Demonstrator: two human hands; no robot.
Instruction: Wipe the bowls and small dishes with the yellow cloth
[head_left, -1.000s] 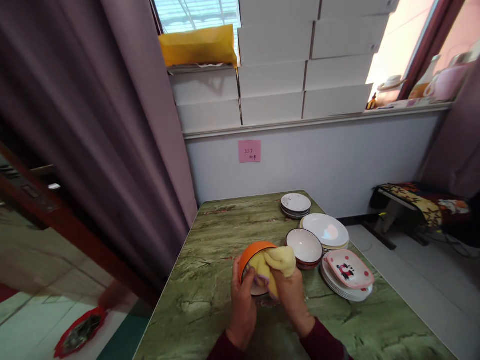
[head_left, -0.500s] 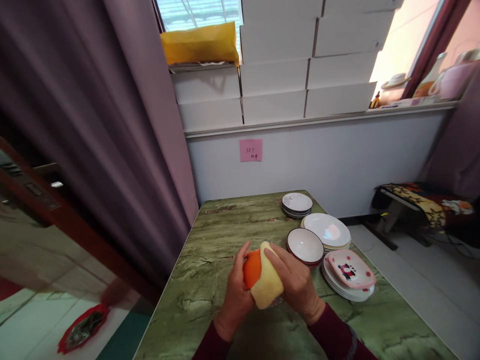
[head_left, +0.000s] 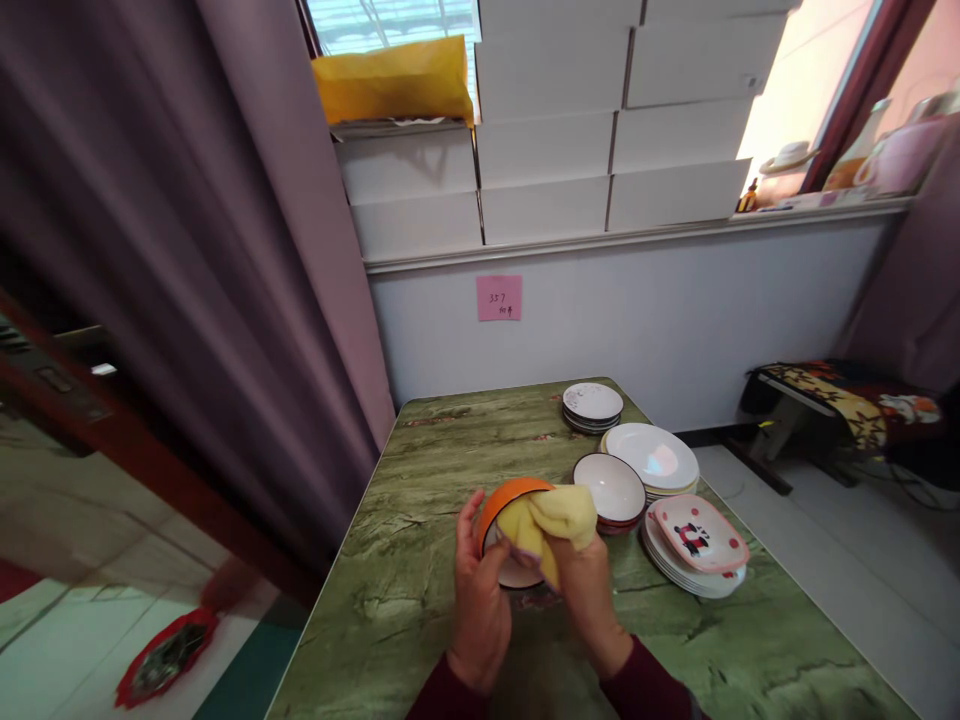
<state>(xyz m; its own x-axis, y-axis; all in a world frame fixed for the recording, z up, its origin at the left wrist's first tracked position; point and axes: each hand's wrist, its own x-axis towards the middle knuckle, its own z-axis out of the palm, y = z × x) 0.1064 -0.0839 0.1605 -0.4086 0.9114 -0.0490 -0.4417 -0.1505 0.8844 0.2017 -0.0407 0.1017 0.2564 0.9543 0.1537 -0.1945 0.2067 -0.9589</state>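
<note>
An orange bowl (head_left: 512,491) with a white inside and a dark rim is tilted over the table, its opening turned toward me. My left hand (head_left: 480,600) grips it by the left side, thumb over the rim. In my right hand (head_left: 587,585) is a bunched yellow cloth (head_left: 559,518), which reaches into the bowl and covers much of its inside. Some of my right fingers are hidden by the cloth. Just right of my hands stands a stack of bowls (head_left: 609,489), white inside and reddish outside.
On the green table (head_left: 420,470), right side, are small plates (head_left: 592,402), large white plates (head_left: 651,458) and a pink-rimmed patterned dish (head_left: 699,535) on more plates. A wall with a pink note (head_left: 499,298) rises behind; a purple curtain (head_left: 322,300) hangs left.
The bowl has turned from its orange outside toward me to its white inside toward me. The cloth has gone from lying over the outside to bunched inside, held by my right hand.
</note>
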